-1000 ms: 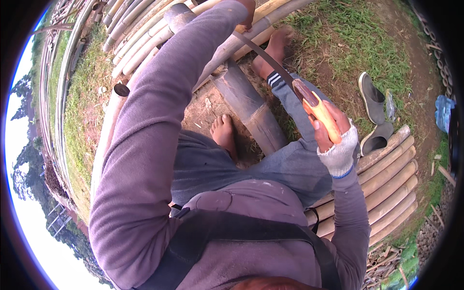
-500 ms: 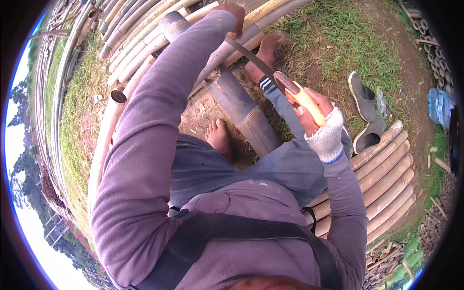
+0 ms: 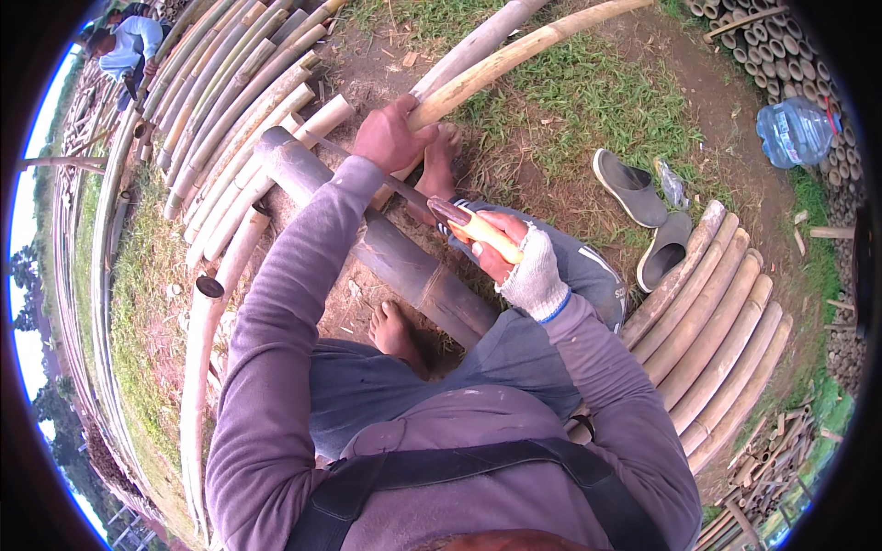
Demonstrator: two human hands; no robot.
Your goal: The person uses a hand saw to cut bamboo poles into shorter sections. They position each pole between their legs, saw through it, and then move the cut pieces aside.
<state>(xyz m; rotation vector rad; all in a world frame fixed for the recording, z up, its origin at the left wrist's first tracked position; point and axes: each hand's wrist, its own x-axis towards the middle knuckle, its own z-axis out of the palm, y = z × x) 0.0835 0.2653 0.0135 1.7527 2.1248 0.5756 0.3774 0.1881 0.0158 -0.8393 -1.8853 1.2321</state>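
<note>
My left hand (image 3: 393, 138), bare, is closed on the near part of a pale yellow bamboo pole (image 3: 524, 57). Beside that pole runs a greyer bamboo pole (image 3: 473, 48). My right hand (image 3: 525, 262), in a white glove with bare fingertips, grips the orange wooden handle of a long-bladed tool (image 3: 484, 236). Its dark narrow blade (image 3: 404, 190) reaches up-left past my left wrist, partly hidden; whether it has teeth I cannot tell. Under the blade, a thick grey bamboo log (image 3: 404, 262) slants from my lap toward a crosswise log end (image 3: 285, 156).
Rows of bamboo poles (image 3: 230, 101) lie at the far left, near a person in a light blue shirt (image 3: 133, 46). A bamboo slat seat (image 3: 712, 340), grey clogs (image 3: 634, 188) and a blue water jug (image 3: 795, 133) are on the right. My bare foot (image 3: 395, 335) stands beside the log.
My left hand has come nearer and to the left, with the pole end under it. My right hand and the tool have shifted left. The view has turned, showing a person at the far left.
</note>
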